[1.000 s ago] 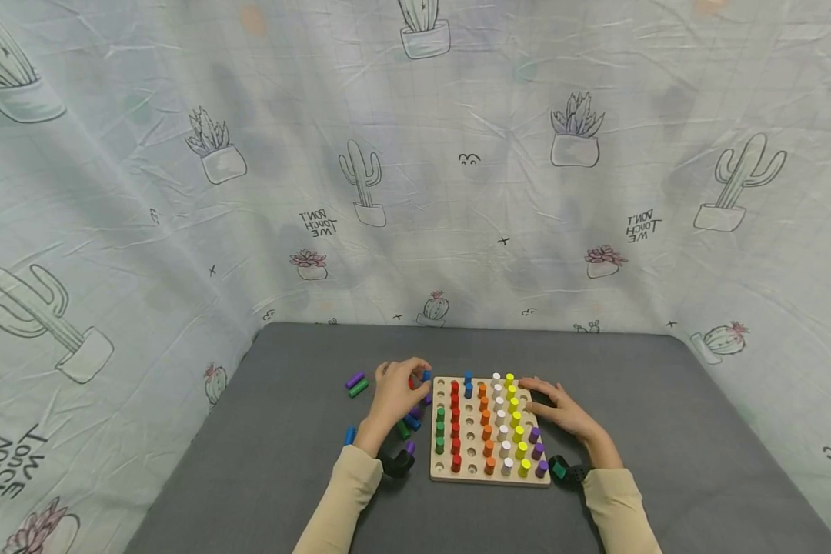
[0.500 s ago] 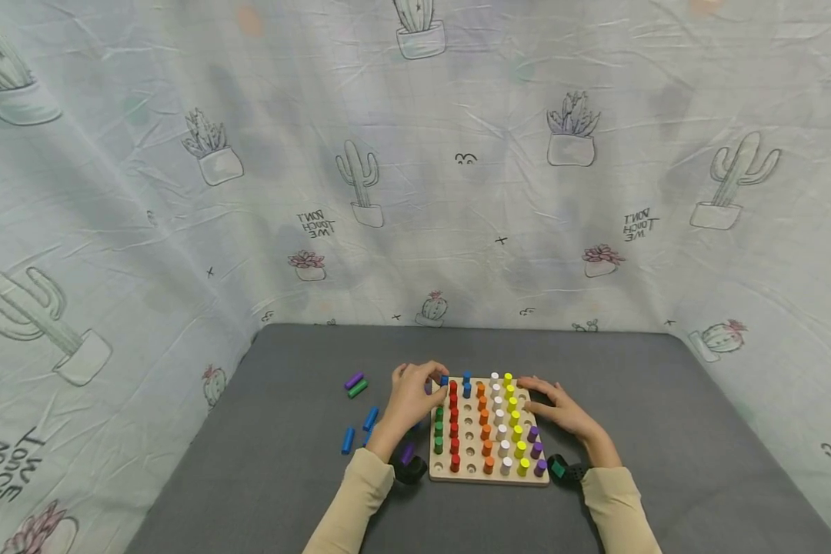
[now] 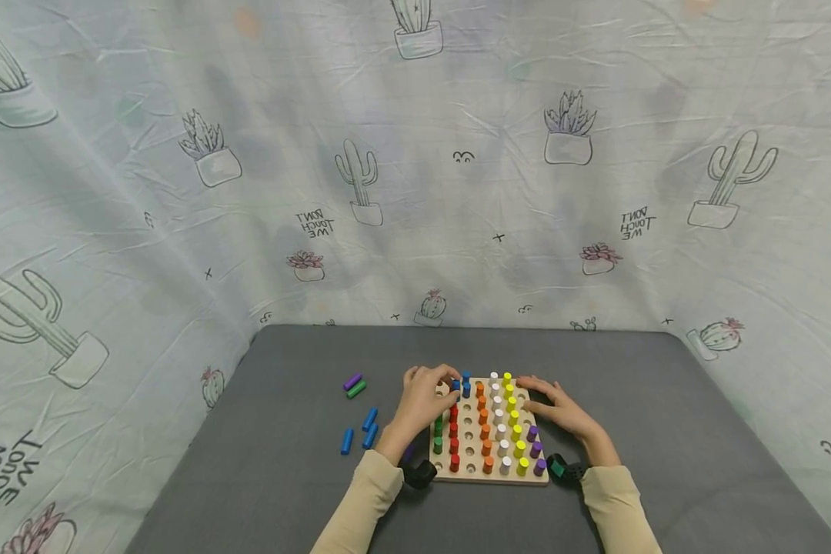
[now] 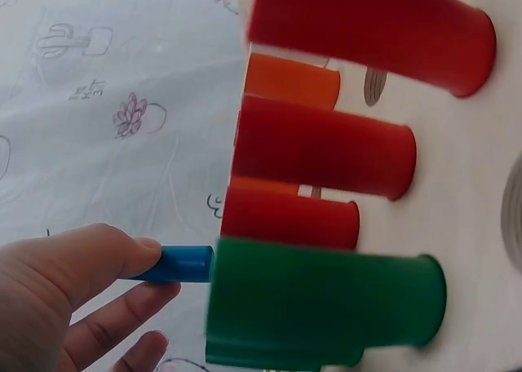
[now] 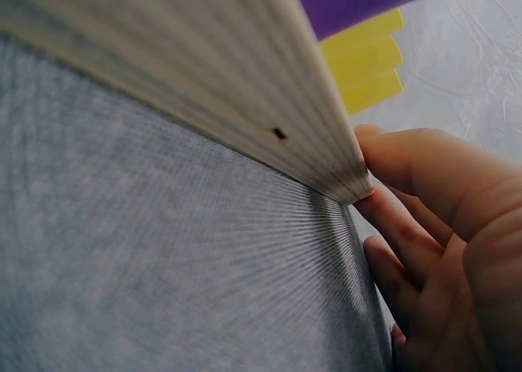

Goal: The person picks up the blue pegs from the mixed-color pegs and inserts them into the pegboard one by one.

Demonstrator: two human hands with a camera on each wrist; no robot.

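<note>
On the grey table lies a wooden pegboard [image 3: 488, 481] with upright red, green, blue, orange, white, yellow and purple pegs in columns. My left hand [image 3: 418, 402] is over its far left part, pinching a blue peg [image 4: 186, 263] between thumb and fingers. In the left wrist view that peg is level with the top of a green peg [image 4: 326, 294], near several red pegs [image 4: 326, 148]. My right hand [image 3: 561, 409] holds the board at its far right corner; the right wrist view has the thumb [image 5: 424, 164] against the edge and a finger below it.
Three loose blue pegs [image 3: 347, 441] lie on the table left of the board. Farther back are a purple peg [image 3: 352, 382] and a green peg [image 3: 356, 389]. A printed cactus curtain [image 3: 429, 192] stands behind the table [image 3: 284, 385].
My left hand has moved right with the blue peg, from beside the board to above its far left part, uncovering loose blue pegs. My right hand stays at the corner.
</note>
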